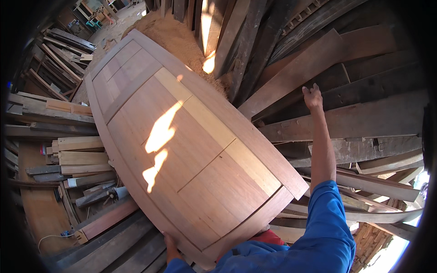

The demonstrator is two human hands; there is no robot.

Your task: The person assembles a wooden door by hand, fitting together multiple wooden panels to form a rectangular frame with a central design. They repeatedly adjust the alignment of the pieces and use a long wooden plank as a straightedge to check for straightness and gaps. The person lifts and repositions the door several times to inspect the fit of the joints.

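Observation:
A large wooden door (200,150) with a frame and inset panels stretches from close to my body to the far left. Its wood is pinkish brown, with one pale yellow strip and patches of sunlight. At the near left edge of the door, my left hand (170,241) grips the frame; its thumb side shows and the other fingers are hidden. My right arm reaches out to the right. My right hand (312,97) is in the air in front of the leaning boards, away from the door, fingers loosely bent and apart, with nothing visible in it.
Long dark boards (364,118) lean and lie stacked on the right. Timber offcuts (82,157) are piled on the left beside the door. A heap of sawdust (166,32) lies beyond the door's far end. Brickwork (375,243) shows at lower right.

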